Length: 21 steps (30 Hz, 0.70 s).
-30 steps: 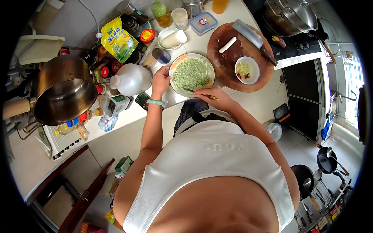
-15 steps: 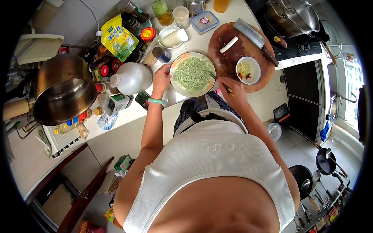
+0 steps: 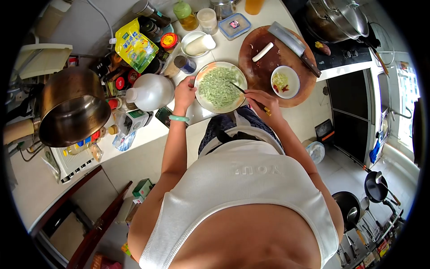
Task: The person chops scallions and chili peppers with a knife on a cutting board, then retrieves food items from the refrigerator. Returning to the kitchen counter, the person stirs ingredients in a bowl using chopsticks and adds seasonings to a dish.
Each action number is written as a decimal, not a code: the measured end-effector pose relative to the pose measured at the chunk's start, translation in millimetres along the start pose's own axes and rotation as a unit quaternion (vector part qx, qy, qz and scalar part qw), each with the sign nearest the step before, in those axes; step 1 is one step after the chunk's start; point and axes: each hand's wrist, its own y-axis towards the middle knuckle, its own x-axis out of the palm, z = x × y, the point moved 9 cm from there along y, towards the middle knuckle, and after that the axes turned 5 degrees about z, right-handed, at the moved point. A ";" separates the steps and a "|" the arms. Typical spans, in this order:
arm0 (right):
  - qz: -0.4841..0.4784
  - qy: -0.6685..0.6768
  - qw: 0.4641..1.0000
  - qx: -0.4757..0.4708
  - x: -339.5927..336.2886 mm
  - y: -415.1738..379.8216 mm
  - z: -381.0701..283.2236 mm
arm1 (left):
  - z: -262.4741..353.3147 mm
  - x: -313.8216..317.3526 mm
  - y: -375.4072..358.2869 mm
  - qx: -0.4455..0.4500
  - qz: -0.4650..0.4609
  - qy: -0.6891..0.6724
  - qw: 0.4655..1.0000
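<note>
A wide, shallow bowl (image 3: pixel 202 102) stands at the counter's front edge, filled with pale green, finely chopped food (image 3: pixel 218 88). At its left rim is my left hand (image 3: pixel 184 94), thumb and fingers closed on the edge, with a green bangle on the wrist. My right hand (image 3: pixel 263 104) is wrapped round a pair of chopsticks (image 3: pixel 238 88), dark at the tips and yellowish at the upper ends. Their tips rest in the green food, right of its middle. Part of the chopsticks is hidden by my fingers.
Right of the bowl, a round chopping board (image 3: pixel 255 83) bears a cleaver (image 3: pixel 289 39), a white stalk (image 3: pixel 263 52) and a small bowl (image 3: pixel 286 94) of chopped bits. Jars and a white jug (image 3: pixel 154 92) crowd the left. A lidded pot (image 3: pixel 333 22) sits on the stove.
The chopstick tips have moved left from the bowl's right rim further into the green food. My right hand has shifted slightly left and tilted; my left hand stays at the rim.
</note>
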 end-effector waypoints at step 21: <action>-0.171 -0.163 0.925 -0.297 89.5 -30.7 40.4 | 28.0 -22.4 3.4 0.001 0.088 -0.038 0.995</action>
